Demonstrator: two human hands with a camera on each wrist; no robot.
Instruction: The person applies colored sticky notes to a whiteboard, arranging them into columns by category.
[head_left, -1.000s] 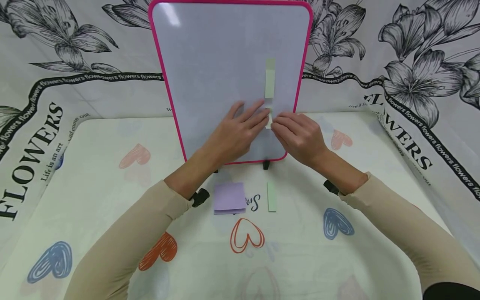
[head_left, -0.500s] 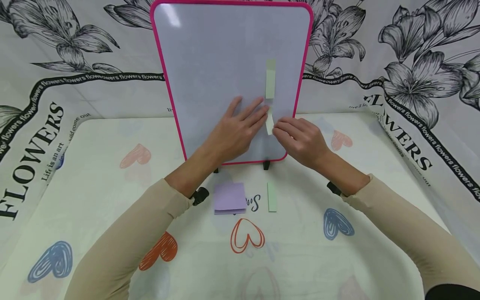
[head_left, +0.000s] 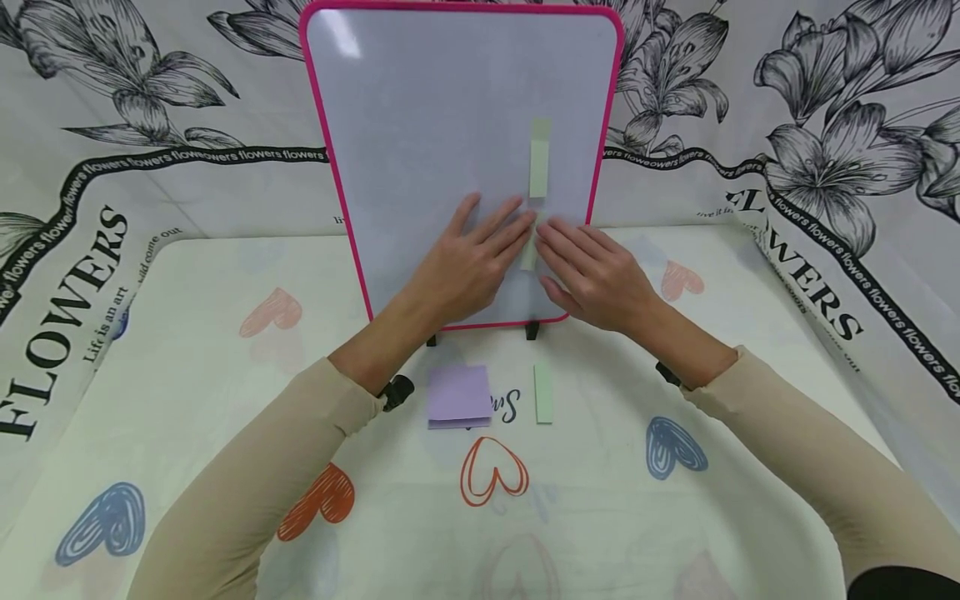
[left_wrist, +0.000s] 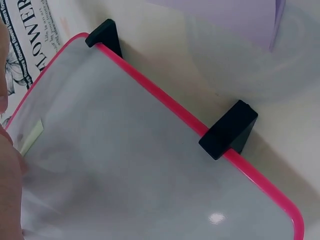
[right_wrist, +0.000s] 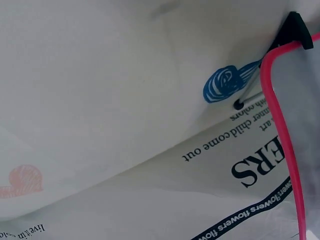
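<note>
With the straight fingers of my left hand (head_left: 467,271) and right hand (head_left: 596,275) I press the green strip (head_left: 529,252) between my fingertips flat onto the whiteboard (head_left: 420,125); next I should probably rub it down firmly.

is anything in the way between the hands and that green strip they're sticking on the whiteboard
Nothing visible. The left hand and right hand lie flat on the whiteboard, fingertips at the green strip between them.
</note>
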